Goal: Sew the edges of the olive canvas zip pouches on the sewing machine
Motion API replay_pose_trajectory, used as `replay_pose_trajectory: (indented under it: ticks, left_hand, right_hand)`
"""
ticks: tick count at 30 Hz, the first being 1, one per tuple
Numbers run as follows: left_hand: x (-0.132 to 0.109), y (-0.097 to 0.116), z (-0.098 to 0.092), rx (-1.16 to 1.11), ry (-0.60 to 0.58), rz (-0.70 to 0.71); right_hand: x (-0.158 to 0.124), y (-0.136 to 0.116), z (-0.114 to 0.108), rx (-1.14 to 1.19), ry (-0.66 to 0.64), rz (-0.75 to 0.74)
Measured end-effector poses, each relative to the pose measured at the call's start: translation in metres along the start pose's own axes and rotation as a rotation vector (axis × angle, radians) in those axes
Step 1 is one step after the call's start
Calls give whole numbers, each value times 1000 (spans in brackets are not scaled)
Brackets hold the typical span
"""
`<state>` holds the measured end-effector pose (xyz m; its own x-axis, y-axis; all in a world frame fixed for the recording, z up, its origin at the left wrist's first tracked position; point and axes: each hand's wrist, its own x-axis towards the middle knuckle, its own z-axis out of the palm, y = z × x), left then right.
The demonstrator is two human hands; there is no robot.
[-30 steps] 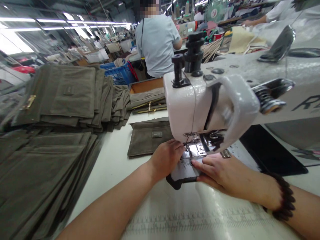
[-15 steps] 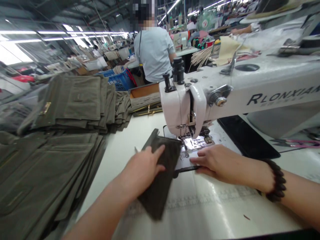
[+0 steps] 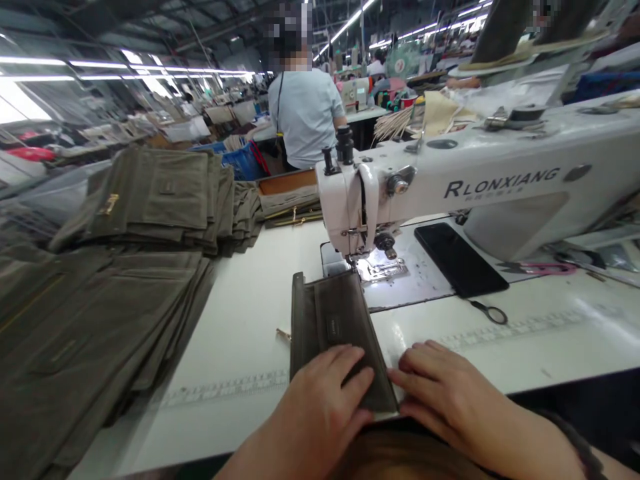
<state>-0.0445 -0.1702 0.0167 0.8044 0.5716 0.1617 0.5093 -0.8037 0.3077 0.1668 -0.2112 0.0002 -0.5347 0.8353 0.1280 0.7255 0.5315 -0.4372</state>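
Observation:
An olive fabric piece (image 3: 327, 300) with a small label lies flat on the white table, its far right corner at the needle area of the sewing machine (image 3: 370, 200). My left hand (image 3: 327, 393) rests on its near part, fingers spread over the cloth. Beside the near right edge of the piece is my right hand (image 3: 440, 387), its fingertips at that edge and on the table, fingers slightly apart and not wrapped round anything. A small metal zipper pull (image 3: 283, 335) sticks out at the left side of the piece.
Stacks of olive fabric pieces (image 3: 165, 193) fill the left side. On the machine's right lie a black phone (image 3: 460, 259), a dark ring-handled tool (image 3: 493, 312) and pink-handled scissors (image 3: 545, 268). A ruler strip (image 3: 225, 387) runs along the table. A person (image 3: 305, 113) sits beyond, facing away.
The fabric piece has turned straighter and lies flat, label showing. Both hands have moved nearer to the body. The view has shifted, so more of the machine and the whole phone show.

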Motion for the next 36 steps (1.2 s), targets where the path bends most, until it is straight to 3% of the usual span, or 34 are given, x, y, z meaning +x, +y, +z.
replay_pose_trajectory:
  ticks: [6,11,15,24,32,36]
  left_hand:
    - [-10,2,3,-152,242,-9]
    - [-9,9,-3,-169,310,-18]
    - [-8,15,-1,-169,298,9]
    - [-6,20,3,-124,251,59]
    - [-5,22,10,72,424,135]
    - [-5,22,7,128,439,162]
  right_hand:
    - [-12,-6,16,-97,194,-146]
    - [-9,-10,19,-194,266,-311]
    - [-6,-16,13,-181,366,-414]
    - [-8,-19,8,-212,474,-395]
    - [-7,-20,6,-161,553,-332]
    - [-7,-19,4,-105,557,-339]
